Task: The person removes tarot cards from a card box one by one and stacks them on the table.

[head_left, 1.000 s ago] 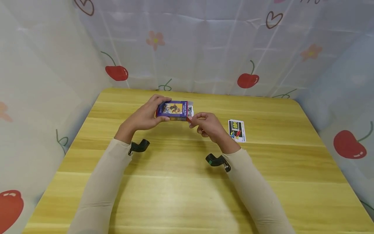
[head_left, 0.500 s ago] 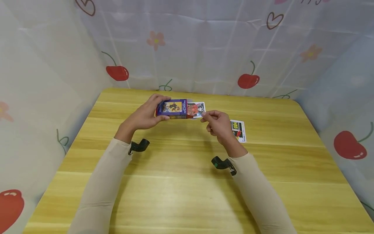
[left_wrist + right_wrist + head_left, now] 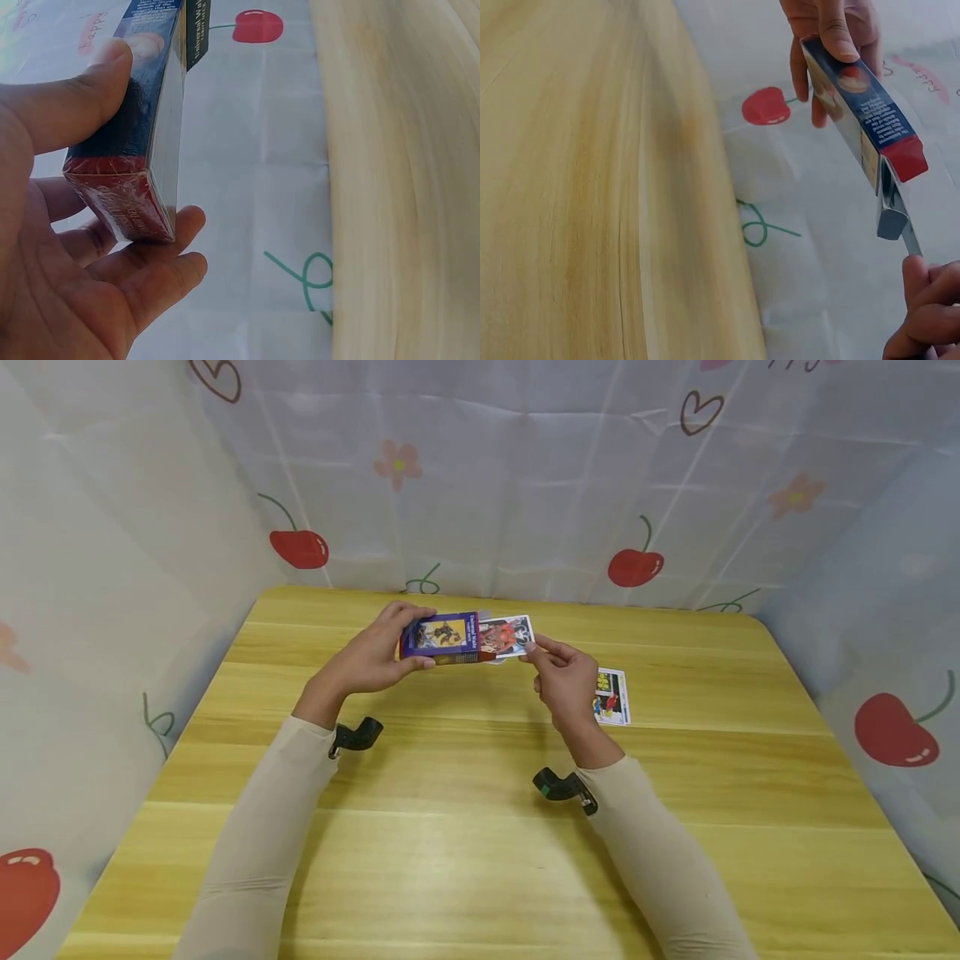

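My left hand grips a purple and red tarot card box by its left end, thumb along the near side. The box is held lengthwise above the table with its mouth to the right. From that mouth a white-edged picture card sticks out partway. My right hand pinches the card's outer near corner between thumb and fingers. In the right wrist view the card shows edge-on as a thin strip beside an opened box flap. The left wrist view shows the box's red closed end near my palm.
A few cards lie face up on the wooden table, partly covered by my right hand. Behind the table hangs a white cloth printed with cherries and flowers. A black wrist mount juts from the left sleeve.
My right hand moved right from the box mouth, and the picture card came partway out, now tilted slightly up at its outer end. The left hand and box stay nearly in place.
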### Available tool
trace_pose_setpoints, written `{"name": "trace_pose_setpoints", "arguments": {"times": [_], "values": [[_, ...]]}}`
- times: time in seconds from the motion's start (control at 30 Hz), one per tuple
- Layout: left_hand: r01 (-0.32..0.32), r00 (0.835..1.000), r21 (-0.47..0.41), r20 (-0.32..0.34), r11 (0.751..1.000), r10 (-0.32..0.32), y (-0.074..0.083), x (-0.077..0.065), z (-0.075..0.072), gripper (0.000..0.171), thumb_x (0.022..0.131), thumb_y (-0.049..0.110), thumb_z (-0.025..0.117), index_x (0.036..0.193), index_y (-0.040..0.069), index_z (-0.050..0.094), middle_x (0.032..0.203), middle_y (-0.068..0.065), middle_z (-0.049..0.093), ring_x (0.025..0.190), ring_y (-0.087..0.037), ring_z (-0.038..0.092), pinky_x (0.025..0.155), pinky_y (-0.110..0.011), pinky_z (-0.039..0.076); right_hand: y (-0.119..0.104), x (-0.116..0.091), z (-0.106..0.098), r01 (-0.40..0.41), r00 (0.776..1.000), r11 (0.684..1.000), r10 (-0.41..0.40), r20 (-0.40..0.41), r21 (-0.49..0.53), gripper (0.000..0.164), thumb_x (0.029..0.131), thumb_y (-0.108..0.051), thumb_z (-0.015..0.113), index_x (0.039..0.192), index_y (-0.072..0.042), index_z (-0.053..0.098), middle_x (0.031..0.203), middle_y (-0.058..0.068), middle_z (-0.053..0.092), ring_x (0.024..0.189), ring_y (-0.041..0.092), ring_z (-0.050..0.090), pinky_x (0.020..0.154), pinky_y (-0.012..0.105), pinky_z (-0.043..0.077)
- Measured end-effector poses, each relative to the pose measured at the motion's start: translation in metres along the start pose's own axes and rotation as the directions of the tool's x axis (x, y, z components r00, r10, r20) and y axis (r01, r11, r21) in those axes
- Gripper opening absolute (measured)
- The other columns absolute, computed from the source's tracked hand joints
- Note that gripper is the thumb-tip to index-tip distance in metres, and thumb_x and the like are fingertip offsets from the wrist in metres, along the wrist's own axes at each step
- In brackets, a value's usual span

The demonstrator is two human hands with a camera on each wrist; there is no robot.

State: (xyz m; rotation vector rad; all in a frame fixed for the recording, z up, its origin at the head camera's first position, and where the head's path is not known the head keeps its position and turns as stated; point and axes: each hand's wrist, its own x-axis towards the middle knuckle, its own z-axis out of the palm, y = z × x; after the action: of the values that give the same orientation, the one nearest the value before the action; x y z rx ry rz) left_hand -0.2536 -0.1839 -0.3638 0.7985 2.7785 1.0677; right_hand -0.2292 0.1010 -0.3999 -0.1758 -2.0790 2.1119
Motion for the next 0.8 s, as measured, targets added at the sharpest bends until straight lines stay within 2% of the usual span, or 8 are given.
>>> {"name": "trace_pose_setpoints", "arguments": {"times": [0.23, 0.43, 0.57, 0.67, 0.73, 0.8], "values": [[-0.015, 1.0, -0.008, 0.002, 1.0, 0.015, 0.0, -0.001, 0.0, 0.068, 0.091, 0.028, 0.072, 0.149, 0.014, 0.038, 0.144, -0.011, 0.036, 0.12, -0.027, 0.047, 0.106, -0.049, 0.043, 0.003, 0.0, -0.001, 0.122, 0.983, 0.987, -0.135, -0.128, -0.108, 0.024, 0.097, -0.022, 0.063, 0.115, -0.01, 0.073, 0.082, -0.002, 0.065, 0.042, 0.003, 0.041, 0.039, 0.018, 0.031], [-0.017, 1.0, -0.008, 0.004, 1.0, 0.017, -0.001, -0.001, 0.0, 0.068, 0.091, 0.029, 0.072, 0.149, 0.014, 0.039, 0.144, -0.011, 0.037, 0.118, -0.027, 0.046, 0.105, -0.049, 0.043, 0.002, 0.006, -0.015, 0.119, 0.973, 0.984, -0.143, -0.18, -0.136, 0.024, 0.099, -0.017, 0.057, 0.114, -0.006, 0.072, 0.086, 0.0, 0.055, 0.044, 0.003, 0.039, 0.04, 0.017, 0.032], [-0.009, 1.0, -0.011, 0.009, 1.0, 0.009, -0.001, -0.001, -0.001, 0.069, 0.091, 0.029, 0.072, 0.149, 0.014, 0.038, 0.144, -0.01, 0.036, 0.118, -0.027, 0.046, 0.105, -0.049, 0.043, 0.0, 0.01, -0.029, 0.115, 0.975, 0.97, -0.152, -0.163, -0.214, 0.025, 0.101, -0.014, 0.054, 0.116, -0.003, 0.071, 0.093, 0.003, 0.057, 0.065, 0.005, 0.048, 0.051, 0.016, 0.037], [-0.008, 1.0, -0.014, 0.012, 1.0, 0.008, -0.001, -0.001, 0.0, 0.068, 0.091, 0.029, 0.072, 0.149, 0.014, 0.038, 0.145, -0.01, 0.036, 0.118, -0.027, 0.046, 0.105, -0.049, 0.043, -0.001, 0.015, -0.043, 0.115, 0.978, 0.932, -0.166, -0.123, -0.344, 0.026, 0.102, -0.013, 0.052, 0.117, -0.005, 0.07, 0.1, 0.006, 0.06, 0.082, 0.01, 0.049, 0.061, 0.017, 0.039], [-0.01, 1.0, -0.014, 0.013, 1.0, 0.01, -0.001, -0.001, 0.0, 0.068, 0.091, 0.029, 0.071, 0.149, 0.015, 0.038, 0.145, -0.01, 0.036, 0.118, -0.027, 0.046, 0.105, -0.049, 0.043, -0.003, 0.021, -0.055, 0.098, 0.986, 0.892, -0.146, -0.077, -0.441, 0.027, 0.103, -0.016, 0.05, 0.118, -0.007, 0.07, 0.101, 0.009, 0.06, 0.078, 0.011, 0.049, 0.06, 0.019, 0.04], [-0.015, 1.0, -0.015, 0.017, 1.0, 0.015, -0.001, -0.001, 0.0, 0.069, 0.091, 0.029, 0.071, 0.149, 0.014, 0.038, 0.145, -0.01, 0.036, 0.118, -0.027, 0.046, 0.105, -0.049, 0.043, -0.004, 0.027, -0.069, 0.087, 0.993, 0.837, -0.116, -0.019, -0.54, 0.028, 0.105, -0.019, 0.047, 0.12, -0.01, 0.069, 0.102, 0.01, 0.058, 0.071, 0.011, 0.046, 0.057, 0.021, 0.038]]}}
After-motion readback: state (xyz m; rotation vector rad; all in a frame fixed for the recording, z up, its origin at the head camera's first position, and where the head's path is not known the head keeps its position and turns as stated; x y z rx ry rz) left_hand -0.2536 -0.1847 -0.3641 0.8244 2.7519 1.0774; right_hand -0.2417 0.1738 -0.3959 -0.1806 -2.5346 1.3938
